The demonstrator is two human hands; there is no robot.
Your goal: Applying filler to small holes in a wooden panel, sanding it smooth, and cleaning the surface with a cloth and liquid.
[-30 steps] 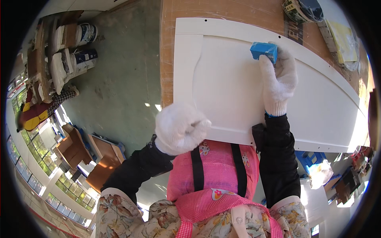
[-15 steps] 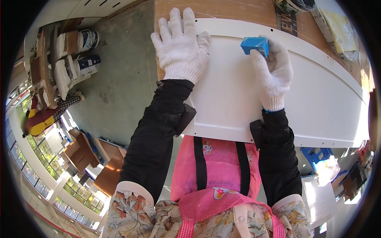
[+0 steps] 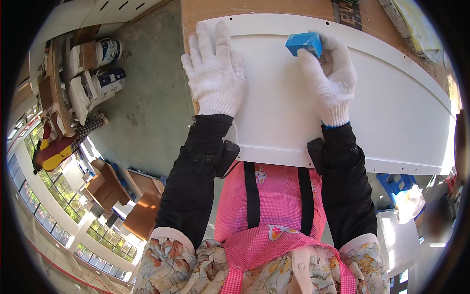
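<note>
A white panel (image 3: 274, 108) with a raised border and small dark holes along its edges lies flat in front of me. My left hand (image 3: 215, 78), in a white knit glove, rests flat over the panel's left edge with its fingers stretched out. In my right hand (image 3: 335, 78), gloved the same way, a blue block (image 3: 303, 43) is pinched between thumb and fingers near the panel's far border. Whether the block touches the panel, I cannot tell, as its underside is hidden.
Beneath the panel is a brown board (image 3: 289, 7). Plastic-wrapped material (image 3: 416, 24) sits at the far right. Buckets (image 3: 108, 51) stand on the left beyond the grey-green floor (image 3: 147, 98). Another person (image 3: 61, 152) is farther left. A blue stool (image 3: 391, 188) is at the lower right.
My left hand has slid toward me along the panel's left edge. The right hand keeps its grip on the blue block and nearly its place over the panel. The whole view has shifted slightly.
</note>
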